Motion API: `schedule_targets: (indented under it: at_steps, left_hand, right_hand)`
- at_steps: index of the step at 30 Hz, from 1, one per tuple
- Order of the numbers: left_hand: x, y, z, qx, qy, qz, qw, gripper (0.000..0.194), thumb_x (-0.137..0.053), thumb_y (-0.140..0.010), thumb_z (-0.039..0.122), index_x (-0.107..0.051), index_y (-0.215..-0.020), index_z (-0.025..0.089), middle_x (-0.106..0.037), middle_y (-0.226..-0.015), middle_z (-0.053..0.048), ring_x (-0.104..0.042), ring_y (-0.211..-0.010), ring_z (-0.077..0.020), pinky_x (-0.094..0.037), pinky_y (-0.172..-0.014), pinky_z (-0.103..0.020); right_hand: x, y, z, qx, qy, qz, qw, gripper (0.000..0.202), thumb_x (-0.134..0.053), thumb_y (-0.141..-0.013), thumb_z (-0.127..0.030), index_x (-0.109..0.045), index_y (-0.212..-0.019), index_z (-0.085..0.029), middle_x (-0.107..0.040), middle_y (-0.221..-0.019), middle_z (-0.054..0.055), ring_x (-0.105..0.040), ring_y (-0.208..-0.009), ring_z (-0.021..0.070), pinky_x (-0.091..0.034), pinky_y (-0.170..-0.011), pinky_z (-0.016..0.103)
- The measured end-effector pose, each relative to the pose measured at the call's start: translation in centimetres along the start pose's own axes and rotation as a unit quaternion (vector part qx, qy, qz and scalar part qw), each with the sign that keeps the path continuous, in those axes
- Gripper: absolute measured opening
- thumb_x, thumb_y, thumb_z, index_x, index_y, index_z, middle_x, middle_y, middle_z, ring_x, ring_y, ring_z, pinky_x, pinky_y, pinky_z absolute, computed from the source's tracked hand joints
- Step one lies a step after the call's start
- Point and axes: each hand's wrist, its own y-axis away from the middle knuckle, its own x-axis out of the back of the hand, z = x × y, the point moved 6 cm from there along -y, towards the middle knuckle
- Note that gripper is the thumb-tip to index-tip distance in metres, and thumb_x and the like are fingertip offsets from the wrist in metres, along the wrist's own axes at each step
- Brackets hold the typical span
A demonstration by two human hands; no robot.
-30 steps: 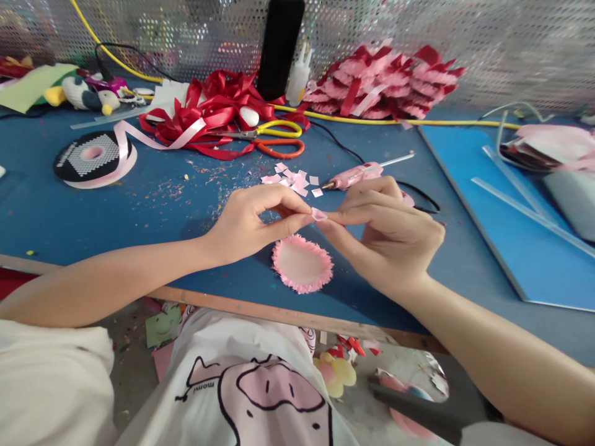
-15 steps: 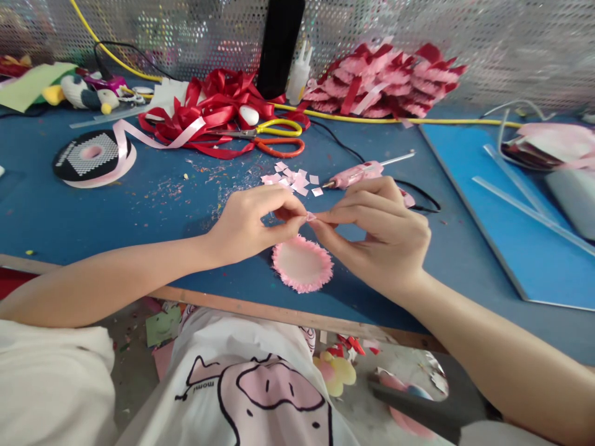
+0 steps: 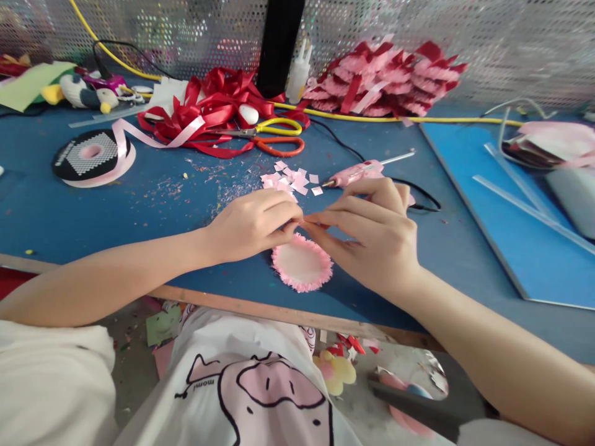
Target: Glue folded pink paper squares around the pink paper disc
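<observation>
My left hand (image 3: 255, 224) and my right hand (image 3: 376, 238) meet fingertip to fingertip, both pinching a small piece of pink ribbon (image 3: 302, 222) that is mostly hidden by the fingers. Just below them on the table lies a round disc (image 3: 302, 262) with a pale centre and a fringed pink edge. Behind the hands is a loose pile of cut pink ribbon squares (image 3: 288, 179). A pink glue gun (image 3: 356, 174) rests beyond my right hand, its nozzle toward the pile.
A spool of pink ribbon (image 3: 93, 158) lies at left. Scissors (image 3: 279, 136) sit by tangled red ribbon (image 3: 218, 105). Stacked pink and red frilled pieces (image 3: 385, 80), a small bottle (image 3: 299, 74) and a black phone (image 3: 280, 46) stand behind. A blue board (image 3: 520, 217) lies right.
Both hands have shifted slightly left and a little down, with the fingers closing further over the ribbon piece. It shows less now. The disc and tools stay put.
</observation>
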Motion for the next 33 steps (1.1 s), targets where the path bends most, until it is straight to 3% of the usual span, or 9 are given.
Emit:
schedule_targets:
  at_steps: [6, 9, 11, 14, 16, 19, 26, 33]
  left_hand:
    - [-0.2, 0.1, -0.1, 0.019, 0.021, -0.031, 0.999, 0.014, -0.059, -0.103, 0.010, -0.068, -0.095, 0.017, -0.078, -0.091, -0.003, -0.073, -0.087, -0.0126, -0.059, -0.084, -0.025]
    - [0.2, -0.2, -0.8, 0.106, 0.112, -0.024, 0.988, 0.010, -0.065, -0.101, 0.013, -0.071, -0.093, 0.016, -0.080, -0.090, -0.002, -0.073, -0.084, -0.0115, -0.058, -0.082, -0.024]
    - [-0.1, -0.3, -1.5, 0.198, 0.210, -0.053, 0.956, 0.010, -0.068, -0.100, 0.021, -0.075, -0.094, 0.016, -0.081, -0.090, -0.002, -0.073, -0.079, -0.0102, -0.058, -0.078, -0.022]
    - [-0.9, 0.0, -2.1, 0.318, 0.371, -0.077, 0.869, 0.017, -0.073, -0.098, 0.032, -0.080, -0.098, 0.016, -0.083, -0.094, -0.004, -0.076, -0.083, -0.0116, -0.060, -0.076, -0.021]
    - [-1.4, 0.2, -2.3, 0.358, 0.436, -0.081, 0.822, 0.021, -0.077, -0.095, 0.036, -0.081, -0.098, 0.015, -0.084, -0.095, -0.005, -0.077, -0.084, -0.0124, -0.061, -0.077, -0.022]
    - [-1.8, 0.5, -2.6, 0.387, 0.469, -0.084, 0.789, 0.021, -0.083, -0.089, 0.035, -0.081, -0.093, 0.014, -0.083, -0.092, -0.005, -0.075, -0.083, -0.0121, -0.061, -0.079, -0.023]
    - [-2.6, 1.0, -2.7, 0.438, 0.484, -0.123, 0.748, 0.016, -0.084, -0.076, 0.025, -0.076, -0.081, 0.014, -0.075, -0.075, -0.001, -0.064, -0.068, -0.0091, -0.054, -0.067, -0.022]
    - [-2.8, 1.1, -2.7, 0.446, 0.460, -0.146, 0.754, 0.010, -0.073, -0.075, 0.021, -0.066, -0.077, 0.015, -0.061, -0.068, 0.004, -0.051, -0.062, -0.0060, -0.041, -0.058, -0.020]
  right_hand:
    - [-0.2, -0.1, 0.5, 0.004, -0.048, -0.005, 0.999, 0.006, -0.081, -0.096, -0.030, -0.080, -0.102, -0.031, -0.080, -0.084, -0.001, -0.070, -0.103, 0.0260, -0.053, -0.083, 0.045]
    - [0.0, -0.5, 0.7, -0.022, -0.079, 0.000, 0.997, 0.004, -0.082, -0.096, -0.030, -0.079, -0.096, -0.032, -0.078, -0.081, -0.001, -0.069, -0.096, 0.0244, -0.055, -0.083, 0.045]
    - [0.3, -0.7, 0.7, -0.034, -0.095, 0.011, 0.995, 0.005, -0.082, -0.096, -0.030, -0.078, -0.093, -0.032, -0.077, -0.078, -0.001, -0.068, -0.091, 0.0233, -0.056, -0.082, 0.045]
    - [0.7, -0.9, 0.7, -0.042, -0.107, 0.027, 0.993, 0.007, -0.082, -0.096, -0.031, -0.078, -0.090, -0.032, -0.077, -0.077, -0.001, -0.069, -0.087, 0.0231, -0.056, -0.080, 0.045]
    - [0.8, -0.9, 0.7, -0.044, -0.110, 0.034, 0.992, 0.006, -0.082, -0.096, -0.029, -0.079, -0.091, -0.033, -0.077, -0.077, -0.001, -0.069, -0.087, 0.0233, -0.057, -0.080, 0.046]
    - [1.0, -0.7, 0.5, -0.032, -0.111, 0.044, 0.992, 0.009, -0.083, -0.094, -0.027, -0.081, -0.095, -0.035, -0.077, -0.078, -0.001, -0.068, -0.087, 0.0228, -0.057, -0.078, 0.044]
    - [0.6, -0.2, 0.0, 0.010, -0.072, 0.027, 0.997, 0.014, -0.083, -0.095, -0.025, -0.084, -0.102, -0.037, -0.077, -0.077, -0.002, -0.069, -0.097, 0.0228, -0.055, -0.079, 0.040]
    - [-0.1, -0.4, -0.5, 0.011, -0.075, -0.006, 0.997, 0.011, -0.080, -0.097, -0.027, -0.081, -0.106, -0.033, -0.078, -0.085, 0.000, -0.068, -0.100, 0.0243, -0.054, -0.086, 0.044]
